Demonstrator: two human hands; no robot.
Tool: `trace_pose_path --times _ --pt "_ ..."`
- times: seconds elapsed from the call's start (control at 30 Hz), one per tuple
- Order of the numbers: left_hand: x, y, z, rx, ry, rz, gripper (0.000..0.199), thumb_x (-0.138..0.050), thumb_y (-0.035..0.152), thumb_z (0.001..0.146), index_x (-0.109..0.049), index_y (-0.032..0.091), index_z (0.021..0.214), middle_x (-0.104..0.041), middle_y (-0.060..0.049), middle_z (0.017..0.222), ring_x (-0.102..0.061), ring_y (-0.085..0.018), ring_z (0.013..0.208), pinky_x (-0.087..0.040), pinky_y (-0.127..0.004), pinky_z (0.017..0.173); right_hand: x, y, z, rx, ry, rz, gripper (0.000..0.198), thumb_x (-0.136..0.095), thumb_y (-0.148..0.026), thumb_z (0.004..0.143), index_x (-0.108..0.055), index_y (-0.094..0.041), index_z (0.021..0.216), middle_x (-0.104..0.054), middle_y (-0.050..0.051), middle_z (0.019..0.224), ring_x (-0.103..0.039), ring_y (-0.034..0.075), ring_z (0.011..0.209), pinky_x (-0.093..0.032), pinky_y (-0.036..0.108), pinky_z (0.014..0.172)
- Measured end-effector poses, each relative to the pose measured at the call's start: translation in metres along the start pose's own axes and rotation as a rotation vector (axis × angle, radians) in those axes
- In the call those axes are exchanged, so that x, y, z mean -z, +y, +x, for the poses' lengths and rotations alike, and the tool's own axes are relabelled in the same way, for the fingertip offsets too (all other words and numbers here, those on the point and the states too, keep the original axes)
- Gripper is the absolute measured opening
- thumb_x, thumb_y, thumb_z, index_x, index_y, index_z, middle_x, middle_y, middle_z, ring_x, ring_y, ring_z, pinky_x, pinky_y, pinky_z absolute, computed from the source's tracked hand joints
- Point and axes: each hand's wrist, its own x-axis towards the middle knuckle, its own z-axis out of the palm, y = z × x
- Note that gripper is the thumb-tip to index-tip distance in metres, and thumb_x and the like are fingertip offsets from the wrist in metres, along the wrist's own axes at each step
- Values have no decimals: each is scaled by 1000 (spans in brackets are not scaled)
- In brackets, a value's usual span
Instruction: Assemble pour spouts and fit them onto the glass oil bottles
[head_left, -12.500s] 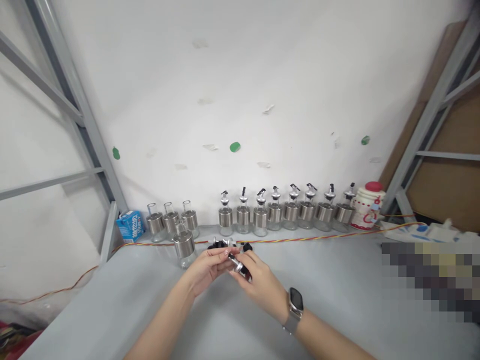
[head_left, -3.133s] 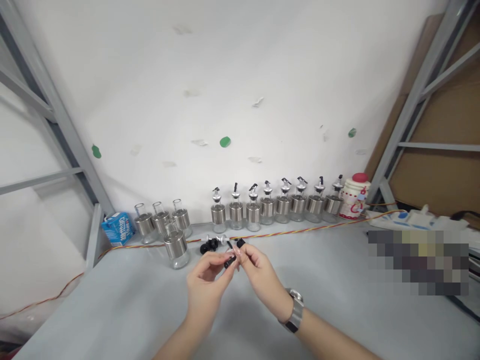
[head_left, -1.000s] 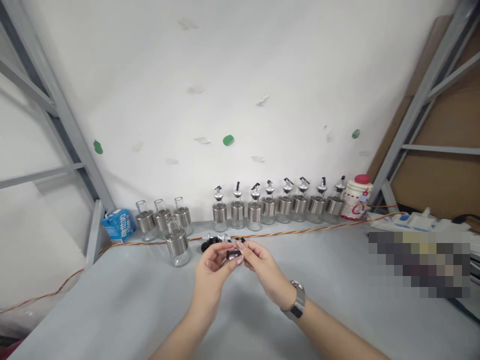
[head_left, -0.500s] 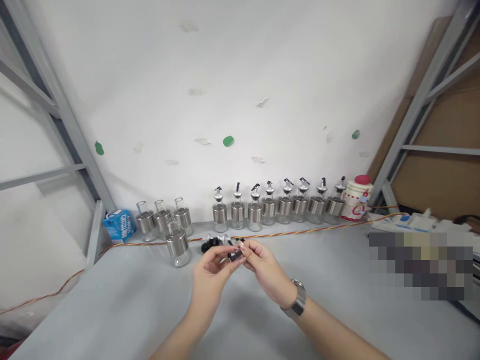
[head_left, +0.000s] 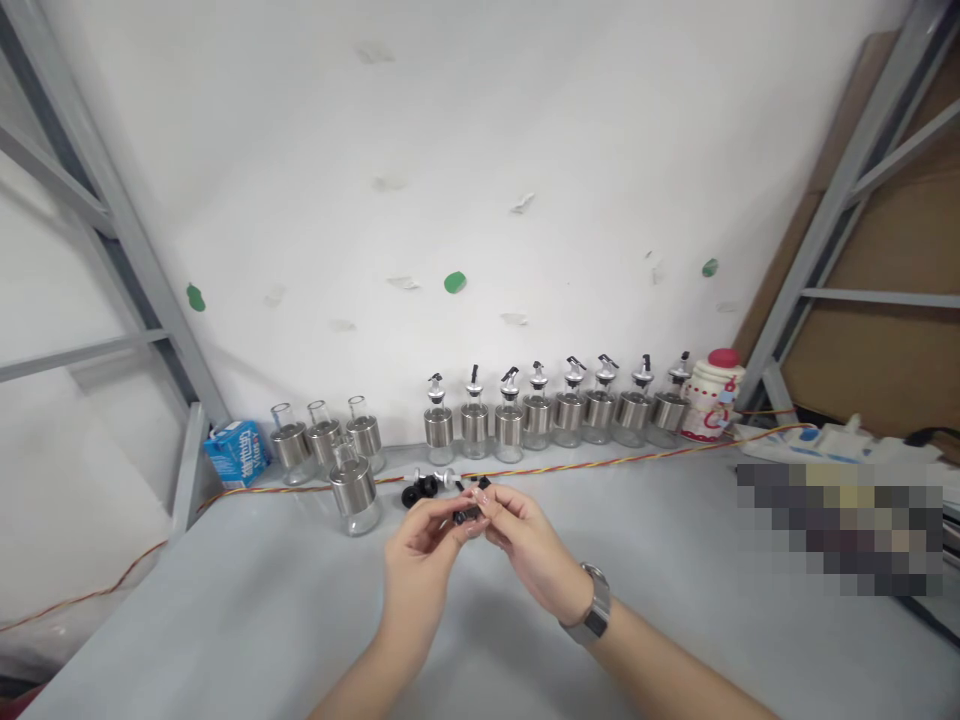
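Note:
Between my two hands is a small pour spout (head_left: pixel 466 515), of which mostly black parts show; fingers cover the rest. My left hand (head_left: pixel 420 550) pinches it from the left with thumb and fingertips. From the right, my right hand (head_left: pixel 525 535) grips it in the same way, a metal watch on that wrist. Just behind the fingers lie several loose pour spouts (head_left: pixel 429 486), silver and black, partly hidden. To the left stands an uncapped glass bottle (head_left: pixel 354 487) with a steel band.
More uncapped bottles (head_left: pixel 324 440) stand behind it, beside a blue carton (head_left: pixel 237 455). Along the wall runs a row of bottles with spouts fitted (head_left: pixel 537 412). A red-lidded jar (head_left: pixel 712 395) ends the row. A twisted wire (head_left: pixel 600 463) crosses the table, with a white power strip (head_left: pixel 847 440) at right.
Both hands stay in nearly the same place. My fingers have shifted slightly around the spout, so less of its black end shows. The view has moved a little.

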Motion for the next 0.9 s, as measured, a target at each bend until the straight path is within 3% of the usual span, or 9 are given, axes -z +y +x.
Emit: trace_pose_path --times 0.47,0.9 --pt "2 -1 2 -35 -37 -1 18 -67 17 63 -65 20 80 -64 -2 85 -58 -17 87 -48 -28 78 2 4 1 40 -19 1 31 -55 -42 75 -49 -16 59 -38 -4 55 -24 8 50 -20 23 50" --pt "3 -1 -4 98 15 -118 14 -61 30 71 -64 17 77 -66 -4 86 -57 -16 84 -45 -25 76 0 4 1 27 -10 36 33 -58 -42 72 -47 -15 56 -39 -5 51 -26 7 49 -19 24 50"
